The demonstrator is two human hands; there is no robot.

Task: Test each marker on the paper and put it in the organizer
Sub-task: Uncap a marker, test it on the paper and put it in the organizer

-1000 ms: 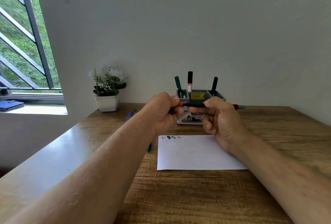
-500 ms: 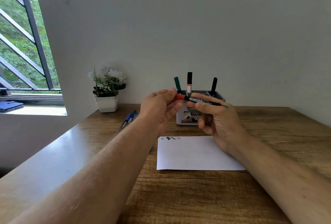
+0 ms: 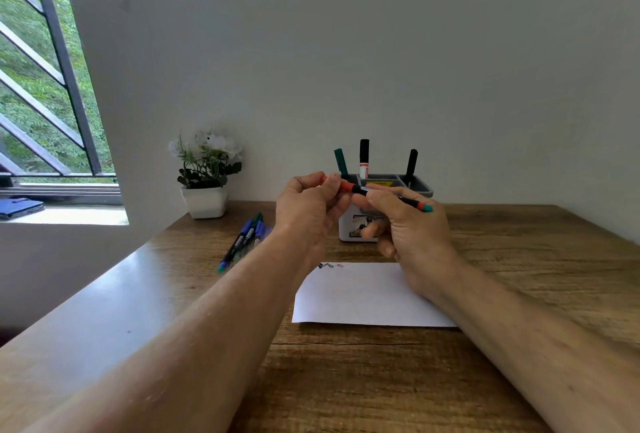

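I see the wooden table (image 3: 346,380) with visible grain filling the near field, and both bare forearms reach over it from the near edge. A white rectangular sheet of paper (image 3: 363,297) lies flat at the table's middle, with a few small scribbles in dark and red ink (image 3: 330,265) at its far left corner. Above the paper's far edge, both hands hold one slim black double-ended marker with an orange-red cap and a teal end (image 3: 381,195); it lies nearly level, sloping down to the right. The left hand (image 3: 308,210) pinches the orange-red cap between thumb and fingertips. The right hand (image 3: 412,235) has its fingers curled round the black barrel, with the teal end sticking out past it on the right. To the left of the hands, a loose cluster of blue and green markers (image 3: 244,240) lies on the table. Just beyond the hands stands the grey and white desk organizer (image 3: 419,186), partly hidden by them; I count three upright markers in it: a green one (image 3: 341,163), a black and white one with a red band (image 3: 363,158) and a black one (image 3: 412,163). Far left, a white pot of white flowers (image 3: 206,179) sits by the grey wall (image 3: 346,51). A barred window (image 3: 41,86) shows greenery, and a blue object (image 3: 19,207) rests on its sill.
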